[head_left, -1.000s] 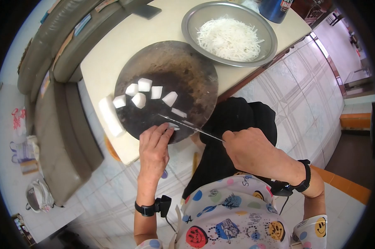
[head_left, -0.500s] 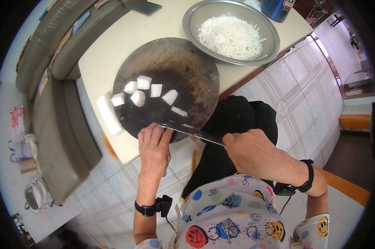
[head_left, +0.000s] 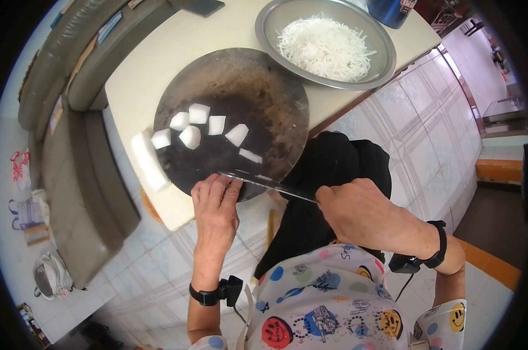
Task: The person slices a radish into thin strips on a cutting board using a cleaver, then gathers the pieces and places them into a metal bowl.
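Note:
On a round dark cutting board (head_left: 275, 105) lie several white chunks (head_left: 190, 137) and a thin white slice (head_left: 250, 156). A long peeled white piece (head_left: 149, 161) rests at the board's left edge. My right hand (head_left: 357, 213) is closed round the handle of a knife (head_left: 275, 186), whose blade reaches left over the near edge of the board. Beside the blade's tip, my left hand (head_left: 216, 204) has its fingers bent and pressed together at the board's near edge. What lies under those fingers is hidden.
A metal bowl (head_left: 266, 36) of white shreds (head_left: 325, 49) stands behind the board on the cream table (head_left: 136, 76). A blue container (head_left: 390, 11) is at its right, a dark flat object (head_left: 202, 7) at the back left. A grey sofa (head_left: 80, 192) stands left.
The view has shifted slightly, moving the board and chunks a little left and up in the frame. Both hands and the knife keep nearly the same pose.

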Demonstrator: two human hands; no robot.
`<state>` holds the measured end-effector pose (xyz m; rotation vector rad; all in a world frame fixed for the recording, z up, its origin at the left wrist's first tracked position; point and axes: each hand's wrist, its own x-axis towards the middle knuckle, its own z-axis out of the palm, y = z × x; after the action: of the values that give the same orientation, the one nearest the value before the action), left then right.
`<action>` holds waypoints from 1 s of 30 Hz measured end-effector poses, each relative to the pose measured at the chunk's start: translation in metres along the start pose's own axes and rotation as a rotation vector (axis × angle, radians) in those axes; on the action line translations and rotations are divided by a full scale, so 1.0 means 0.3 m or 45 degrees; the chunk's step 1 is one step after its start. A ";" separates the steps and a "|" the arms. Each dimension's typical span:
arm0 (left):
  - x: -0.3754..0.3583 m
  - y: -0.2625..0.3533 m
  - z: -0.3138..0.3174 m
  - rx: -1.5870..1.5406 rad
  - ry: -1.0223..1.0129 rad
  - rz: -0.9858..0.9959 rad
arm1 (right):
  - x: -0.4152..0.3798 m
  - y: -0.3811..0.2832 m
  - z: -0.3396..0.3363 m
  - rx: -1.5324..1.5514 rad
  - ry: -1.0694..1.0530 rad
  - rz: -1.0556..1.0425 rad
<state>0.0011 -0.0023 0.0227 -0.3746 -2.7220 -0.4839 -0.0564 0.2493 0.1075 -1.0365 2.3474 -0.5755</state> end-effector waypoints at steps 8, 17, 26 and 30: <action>0.001 0.002 -0.003 -0.032 -0.001 -0.015 | 0.035 -0.026 -0.009 -0.077 0.021 -0.079; -0.012 0.009 -0.011 -0.023 -0.030 -0.027 | 0.088 -0.032 0.028 -0.074 0.131 -0.095; -0.013 0.018 -0.013 -0.048 -0.023 -0.048 | 0.032 -0.017 0.008 0.028 0.069 0.019; -0.016 0.021 -0.010 -0.041 -0.004 -0.057 | 0.020 -0.022 0.005 0.020 0.071 -0.012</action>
<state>0.0084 0.0014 0.0254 -0.3232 -2.7341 -0.5403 -0.0554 0.2404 0.1085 -1.0380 2.3837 -0.6327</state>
